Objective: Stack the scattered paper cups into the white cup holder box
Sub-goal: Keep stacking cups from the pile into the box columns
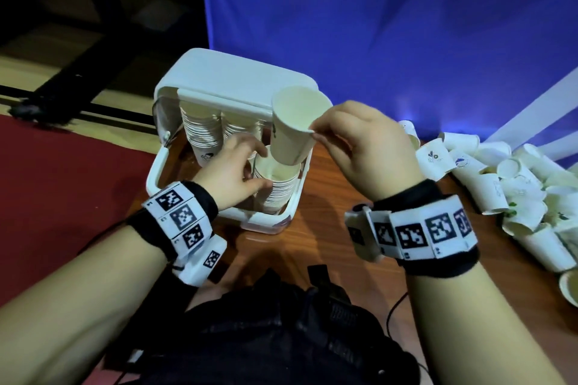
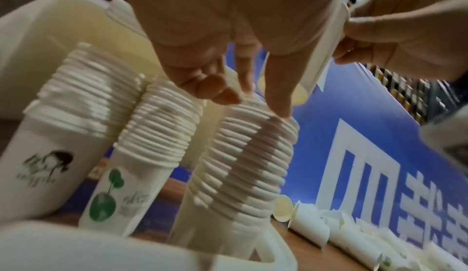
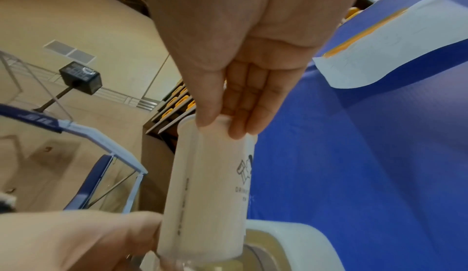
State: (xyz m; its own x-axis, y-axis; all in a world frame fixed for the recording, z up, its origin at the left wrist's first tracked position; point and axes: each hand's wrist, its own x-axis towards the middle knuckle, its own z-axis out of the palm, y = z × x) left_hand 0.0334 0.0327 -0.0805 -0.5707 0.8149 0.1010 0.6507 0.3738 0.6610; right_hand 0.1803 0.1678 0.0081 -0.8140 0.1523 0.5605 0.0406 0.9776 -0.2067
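The white cup holder box (image 1: 156,172) stands on the table with its lid (image 1: 231,78) tipped open at the back. Inside it are three stacks of paper cups. My left hand (image 1: 256,166) grips the top of the near right stack (image 1: 278,194), thumb and fingers around its rim; the left wrist view shows the fingertips (image 2: 278,107) on the uppermost rims of that stack (image 2: 248,165). My right hand (image 1: 316,131) pinches the rim of a single paper cup (image 1: 291,134), upright just above that stack. The right wrist view shows this cup (image 3: 205,195) hanging from the fingers (image 3: 238,123).
A heap of loose paper cups (image 1: 516,184) lies on the wooden table (image 1: 328,228) to the right. A blue backdrop (image 1: 406,25) rises right behind the box. Red carpet (image 1: 62,181) lies left of the table. A black bag (image 1: 281,322) sits at the near edge.
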